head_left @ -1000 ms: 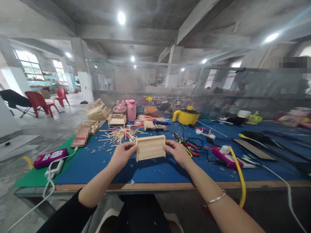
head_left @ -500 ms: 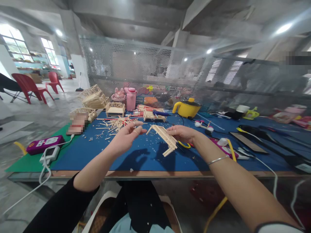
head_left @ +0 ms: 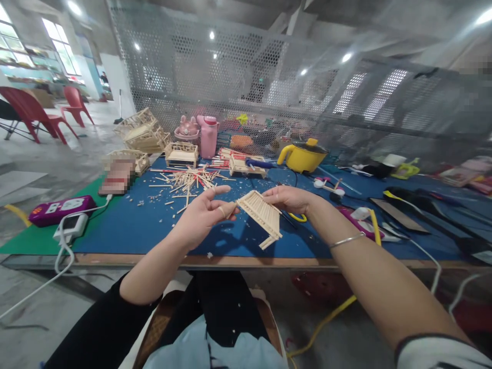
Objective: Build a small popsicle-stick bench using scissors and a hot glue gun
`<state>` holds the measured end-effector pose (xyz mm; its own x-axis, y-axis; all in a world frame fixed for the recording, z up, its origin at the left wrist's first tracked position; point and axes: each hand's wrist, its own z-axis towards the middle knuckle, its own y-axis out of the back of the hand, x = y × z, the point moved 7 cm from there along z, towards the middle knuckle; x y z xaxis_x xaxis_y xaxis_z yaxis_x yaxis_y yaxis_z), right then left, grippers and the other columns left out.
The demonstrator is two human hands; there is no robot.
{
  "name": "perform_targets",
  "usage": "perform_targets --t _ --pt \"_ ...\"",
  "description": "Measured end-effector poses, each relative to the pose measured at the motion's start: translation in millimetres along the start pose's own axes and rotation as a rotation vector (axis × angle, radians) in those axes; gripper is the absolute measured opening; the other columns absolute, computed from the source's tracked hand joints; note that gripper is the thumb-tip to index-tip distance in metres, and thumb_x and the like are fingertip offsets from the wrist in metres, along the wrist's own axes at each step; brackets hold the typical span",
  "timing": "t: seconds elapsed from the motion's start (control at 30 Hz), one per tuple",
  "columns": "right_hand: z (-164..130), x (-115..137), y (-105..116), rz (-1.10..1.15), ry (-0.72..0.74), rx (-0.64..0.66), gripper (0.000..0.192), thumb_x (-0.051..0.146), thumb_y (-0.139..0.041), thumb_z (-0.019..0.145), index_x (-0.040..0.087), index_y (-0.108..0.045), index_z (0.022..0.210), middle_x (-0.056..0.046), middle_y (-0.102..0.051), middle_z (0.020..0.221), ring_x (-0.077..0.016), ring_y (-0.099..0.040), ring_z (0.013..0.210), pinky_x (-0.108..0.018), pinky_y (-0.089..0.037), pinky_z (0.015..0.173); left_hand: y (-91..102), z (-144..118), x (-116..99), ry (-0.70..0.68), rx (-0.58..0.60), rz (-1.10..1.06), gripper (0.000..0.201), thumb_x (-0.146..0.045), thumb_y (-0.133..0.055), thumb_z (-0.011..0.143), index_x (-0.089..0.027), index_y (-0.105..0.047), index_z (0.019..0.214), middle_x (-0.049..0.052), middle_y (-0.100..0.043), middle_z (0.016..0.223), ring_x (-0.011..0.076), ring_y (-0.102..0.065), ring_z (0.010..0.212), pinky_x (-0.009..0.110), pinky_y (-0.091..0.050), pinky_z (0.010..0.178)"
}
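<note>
I hold the stick panel (head_left: 260, 213) up over the near part of the blue mat (head_left: 134, 225), tilted so its slatted face turns up and away from me. My right hand (head_left: 292, 199) grips its far edge, fingers closed on it, and my left hand (head_left: 203, 215) pinches the near left corner between thumb and finger, the other fingers spread loose. As I judge it, the panel itself is finished: the sticks lie tight side by side and a cross piece juts out at the lower corner (whether the glue has set I cannot tell). It is one flat piece, not yet joined to anything, so most of the building looks left to do. Beyond my hands lies a pile of loose sticks (head_left: 188, 180), with chips scattered over the mat. Farther back stand several small stick models (head_left: 181, 152), a pink jug (head_left: 208, 136) and a yellow pot (head_left: 303, 156). At my right, cables and a yellow cord (head_left: 374, 230) crowd the mat just beside my forearm; a purple power strip (head_left: 57, 209) sits at the left on the green mat (head_left: 23, 243).
</note>
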<state>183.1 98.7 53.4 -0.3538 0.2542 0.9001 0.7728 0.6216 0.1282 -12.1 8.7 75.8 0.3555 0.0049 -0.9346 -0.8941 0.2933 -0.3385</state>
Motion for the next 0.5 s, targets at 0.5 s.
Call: perform_targets --t 0.5 --pt "-5.3 4.0 -12.9 0.023 0.006 -0.001 0.027 0.03 -0.077 0.062 0.012 -0.069 0.081 -0.004 -0.072 0.073 -0.0127 -0.065 0.065 -0.024 -0.05 0.069 0.6 -6.0 -8.7 -0.035 -0.002 0.059 0.075 -0.035 -0.072 0.073 -0.018 -0.035 0.137 0.002 -0.072 0.079 0.0137 -0.066 0.075 0.032 -0.047 0.081"
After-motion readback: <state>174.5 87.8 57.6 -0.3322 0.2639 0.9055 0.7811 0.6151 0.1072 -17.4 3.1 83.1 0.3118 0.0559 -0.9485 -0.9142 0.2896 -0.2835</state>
